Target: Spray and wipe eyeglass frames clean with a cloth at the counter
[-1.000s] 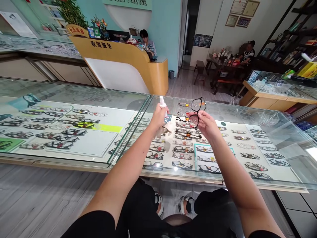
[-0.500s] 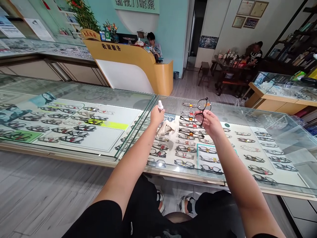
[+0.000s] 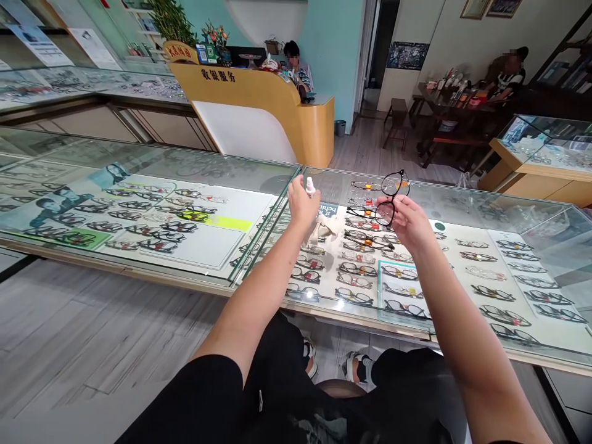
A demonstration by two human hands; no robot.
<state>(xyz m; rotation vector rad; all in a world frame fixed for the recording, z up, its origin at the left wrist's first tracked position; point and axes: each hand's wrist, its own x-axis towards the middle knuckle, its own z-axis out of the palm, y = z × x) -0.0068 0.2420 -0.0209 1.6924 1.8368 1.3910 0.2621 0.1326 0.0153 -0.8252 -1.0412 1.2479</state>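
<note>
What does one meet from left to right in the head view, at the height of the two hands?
left hand → spray bottle → cloth → glasses → right hand

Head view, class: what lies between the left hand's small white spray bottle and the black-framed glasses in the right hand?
Head view: nothing is held between small white spray bottle and black-framed glasses; only the glass display counter lies below.
</note>
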